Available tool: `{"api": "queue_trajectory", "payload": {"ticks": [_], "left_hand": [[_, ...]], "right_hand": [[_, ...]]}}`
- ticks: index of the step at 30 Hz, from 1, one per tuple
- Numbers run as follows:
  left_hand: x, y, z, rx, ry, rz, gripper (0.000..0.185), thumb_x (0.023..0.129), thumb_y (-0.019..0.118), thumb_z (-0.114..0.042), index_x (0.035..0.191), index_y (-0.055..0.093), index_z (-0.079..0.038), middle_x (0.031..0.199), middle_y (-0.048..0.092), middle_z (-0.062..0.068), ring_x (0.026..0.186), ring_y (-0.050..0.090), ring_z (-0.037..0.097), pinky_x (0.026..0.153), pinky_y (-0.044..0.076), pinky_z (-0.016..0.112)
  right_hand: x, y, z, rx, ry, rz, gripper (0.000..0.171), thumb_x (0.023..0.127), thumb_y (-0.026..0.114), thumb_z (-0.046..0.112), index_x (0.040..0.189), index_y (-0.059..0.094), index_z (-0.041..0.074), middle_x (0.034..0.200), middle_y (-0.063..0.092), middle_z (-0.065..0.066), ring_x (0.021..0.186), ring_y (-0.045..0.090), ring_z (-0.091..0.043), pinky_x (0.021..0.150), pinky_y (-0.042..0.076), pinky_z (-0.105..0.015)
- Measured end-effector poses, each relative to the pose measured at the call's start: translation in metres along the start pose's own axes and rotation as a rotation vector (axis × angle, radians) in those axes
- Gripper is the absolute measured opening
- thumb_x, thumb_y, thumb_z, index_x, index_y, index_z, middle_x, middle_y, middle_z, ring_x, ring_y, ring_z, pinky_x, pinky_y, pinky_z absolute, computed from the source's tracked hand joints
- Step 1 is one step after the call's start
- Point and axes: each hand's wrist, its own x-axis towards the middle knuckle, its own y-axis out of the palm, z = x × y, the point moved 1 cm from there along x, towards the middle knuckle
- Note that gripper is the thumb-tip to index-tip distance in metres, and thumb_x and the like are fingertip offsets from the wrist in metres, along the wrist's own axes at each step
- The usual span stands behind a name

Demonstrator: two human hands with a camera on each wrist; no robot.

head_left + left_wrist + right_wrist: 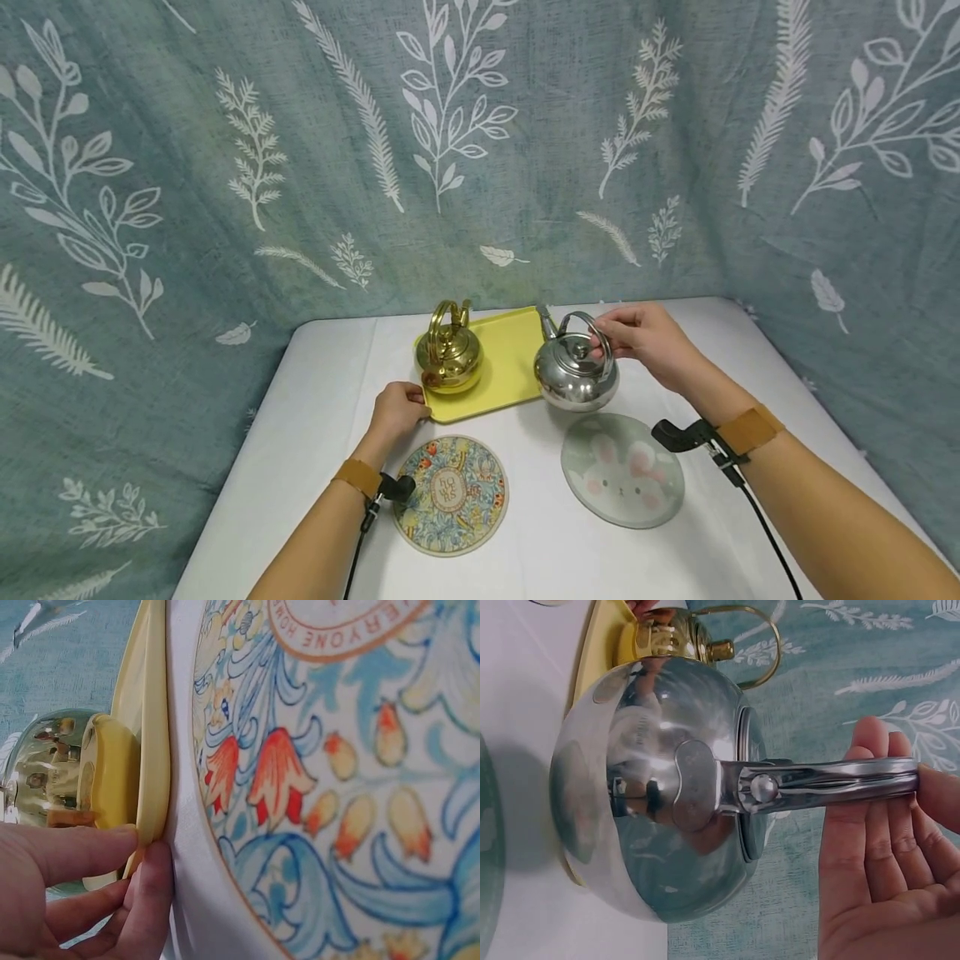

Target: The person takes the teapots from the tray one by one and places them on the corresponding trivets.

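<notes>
I am holding the silver kettle (576, 377) by its bail handle (832, 782) with my right hand (647, 336); my fingers (889, 825) are lying behind the metal band and my thumb is closing over its far end, so the hand is wrapped loosely around the handle rather than clenched tight. The kettle is sitting at the right edge of the yellow tray (508, 358), just above the round pale-green rabbit mat (622, 470), with its spout pointing away from me; I cannot tell whether its base is resting on the tablecloth or hanging just clear of it. My left hand (397, 410) is pinching the near left corner of the tray, thumb (154, 900) underneath against the lip and the other fingers curling over the top of the rim. The gold kettle (448, 353) is standing upright on the left part of the tray, close to that hand. The round floral mat (452, 493) is lying on the white tablecloth (315, 433) just in front of the tray, beside my left wrist, and the leaf-patterned curtain (480, 142) is hanging behind the table.
</notes>
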Motion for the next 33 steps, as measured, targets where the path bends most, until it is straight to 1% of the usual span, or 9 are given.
{"api": "queue_trajectory", "payload": {"ticks": [6,10,14,18,21,29,33], "left_hand": [[-0.003,0.0,-0.002,0.015,-0.014,0.004,0.037,0.09,0.081,0.001,0.125,0.073,0.01,0.1,0.071,0.011,0.088,0.064,0.023,0.077,0.057,0.035],[-0.002,-0.001,-0.001,0.018,-0.03,0.007,0.037,0.09,0.081,0.001,0.125,0.073,0.009,0.1,0.071,0.01,0.088,0.064,0.022,0.075,0.056,0.034],[-0.001,-0.001,0.001,0.021,-0.011,0.003,0.036,0.089,0.081,0.001,0.123,0.074,0.009,0.098,0.071,0.01,0.086,0.064,0.022,0.073,0.055,0.032],[0.0,0.0,0.0,0.02,0.006,0.013,0.036,0.088,0.081,0.001,0.122,0.073,0.01,0.097,0.071,0.01,0.085,0.064,0.022,0.071,0.055,0.031],[-0.001,0.0,-0.002,0.018,0.004,0.017,0.036,0.089,0.082,0.001,0.123,0.073,0.01,0.098,0.071,0.011,0.086,0.064,0.022,0.071,0.055,0.03],[-0.005,-0.001,-0.006,0.021,-0.01,0.006,0.035,0.088,0.081,0.002,0.122,0.073,0.01,0.099,0.071,0.011,0.086,0.064,0.021,0.071,0.055,0.029],[-0.006,-0.002,-0.007,0.029,-0.007,0.006,0.035,0.088,0.081,0.002,0.122,0.073,0.011,0.099,0.071,0.013,0.086,0.063,0.022,0.071,0.054,0.029]], "right_hand": [[-0.023,-0.005,0.001,0.003,-0.004,0.007,0.035,0.113,0.061,0.013,0.125,0.065,-0.02,0.098,0.076,-0.019,0.086,0.079,-0.024,0.086,0.063,-0.035],[-0.036,-0.008,0.0,0.001,0.007,0.011,0.035,0.113,0.061,0.012,0.124,0.065,-0.021,0.096,0.076,-0.018,0.085,0.079,-0.022,0.084,0.063,-0.034],[-0.048,-0.011,-0.005,-0.009,0.013,0.002,0.035,0.113,0.06,0.013,0.123,0.066,-0.02,0.096,0.076,-0.017,0.083,0.078,-0.02,0.084,0.063,-0.034],[-0.061,-0.015,-0.009,-0.018,0.018,-0.005,0.038,0.114,0.06,0.014,0.124,0.064,-0.023,0.095,0.076,-0.015,0.083,0.077,-0.019,0.084,0.063,-0.034],[-0.07,-0.018,-0.012,-0.027,0.02,-0.007,0.039,0.114,0.06,0.015,0.124,0.064,-0.022,0.094,0.076,-0.013,0.083,0.077,-0.02,0.083,0.063,-0.033],[-0.091,-0.022,-0.024,-0.052,0.032,-0.02,0.039,0.113,0.061,0.016,0.124,0.065,-0.021,0.096,0.076,-0.015,0.084,0.077,-0.02,0.085,0.062,-0.031],[-0.097,-0.025,-0.034,-0.027,0.039,-0.02,0.038,0.114,0.06,0.014,0.123,0.064,-0.022,0.097,0.077,-0.018,0.083,0.077,-0.02,0.084,0.062,-0.031]]}}
